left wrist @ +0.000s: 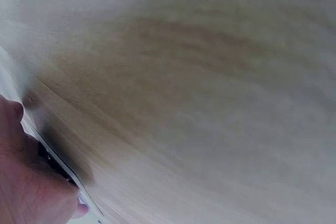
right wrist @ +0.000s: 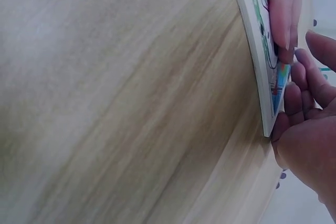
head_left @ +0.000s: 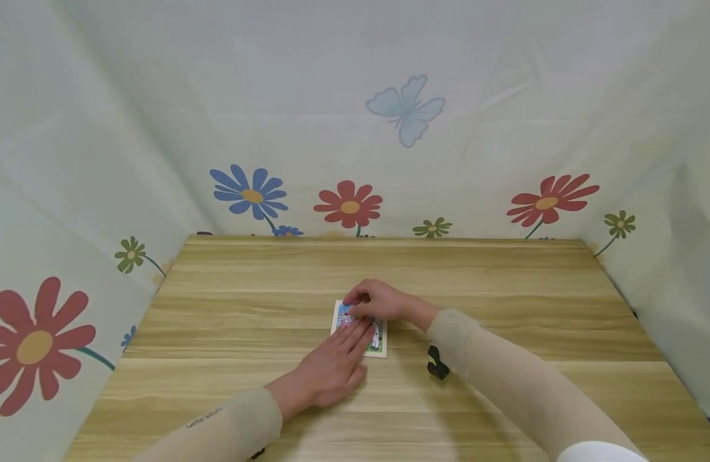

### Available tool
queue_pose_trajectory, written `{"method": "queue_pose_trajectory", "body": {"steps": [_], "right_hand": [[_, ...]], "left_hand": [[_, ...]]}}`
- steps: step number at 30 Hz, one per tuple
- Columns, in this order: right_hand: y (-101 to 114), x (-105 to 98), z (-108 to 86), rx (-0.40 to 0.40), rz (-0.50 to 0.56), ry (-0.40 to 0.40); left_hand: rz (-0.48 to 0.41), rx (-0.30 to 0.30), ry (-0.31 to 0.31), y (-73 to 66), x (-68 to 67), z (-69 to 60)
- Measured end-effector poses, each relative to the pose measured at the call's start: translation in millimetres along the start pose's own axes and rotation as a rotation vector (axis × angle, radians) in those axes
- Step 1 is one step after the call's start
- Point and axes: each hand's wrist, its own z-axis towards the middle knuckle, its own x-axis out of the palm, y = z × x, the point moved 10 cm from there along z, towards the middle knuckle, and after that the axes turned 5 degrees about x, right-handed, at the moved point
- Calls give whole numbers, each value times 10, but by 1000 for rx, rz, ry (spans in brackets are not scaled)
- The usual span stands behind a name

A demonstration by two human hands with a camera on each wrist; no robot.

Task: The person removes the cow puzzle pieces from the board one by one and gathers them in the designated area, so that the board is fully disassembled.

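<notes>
A small flat picture board (head_left: 381, 347) with a white border and a colourful cartoon print lies on the wooden table. My left hand (head_left: 335, 366) rests across its middle with the fingers extended, hiding much of the picture. At the far edge of the board, my right hand (head_left: 383, 300) bends its fingers loosely over the top. In the right wrist view, the curled fingers of the right hand (right wrist: 310, 114) are beside the board's corner, with the thumb apart from them and nothing visible between. The left wrist view shows only part of the left hand (left wrist: 31, 182) above the board's edge.
The wood-grain table (head_left: 245, 282) spreads around the board on every side. Behind it and at the sides hangs a pale cloth (head_left: 308, 128) printed with flowers and a butterfly. A black strap piece (head_left: 437, 363) shows under the right sleeve (head_left: 505, 372).
</notes>
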Motion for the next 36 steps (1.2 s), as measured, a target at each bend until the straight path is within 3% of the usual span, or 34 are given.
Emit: {"method": "queue_pose_trajectory", "body": {"steps": [15,24,36], "right_hand": [[-47,-23,74,24,-157,-125],[23,-29,55,-3,-95,-120],[29,-16,60,-51,-113,-120]], "left_hand": [[-1,-8,-1,29,27,8],[7,2,-22,48,70,-2],[-8,-5,-10,46,88,-4]]}}
